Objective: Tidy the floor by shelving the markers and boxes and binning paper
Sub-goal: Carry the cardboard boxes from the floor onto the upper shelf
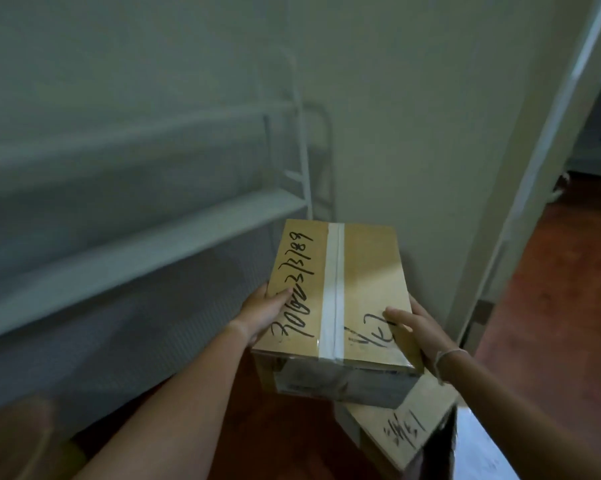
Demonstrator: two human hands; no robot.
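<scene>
a person holds a taped cardboard box (337, 299) up in front of them with both hands. the left hand (262, 311) grips the box's left side, thumb lying on the top face over the black handwriting, fingers tucked out of sight under the edge. the right hand (415, 329) clasps the right side, thumb flat on top near more scrawled marks, a thin bracelet (446, 358) round the wrist. a strip of clear tape runs down the middle of the box's top.

the box is off the floor, just right of a white metal shelf unit (146, 244) that stands against the wall; the view there is blurred. below and right of the held box lies a 2nd cardboard box (401, 433) with handwriting on its top, partly hidden by the 1st; whether they touch cannot be told. reddish-brown floor (548, 306) runs past a white door frame (534, 168) on the right.
</scene>
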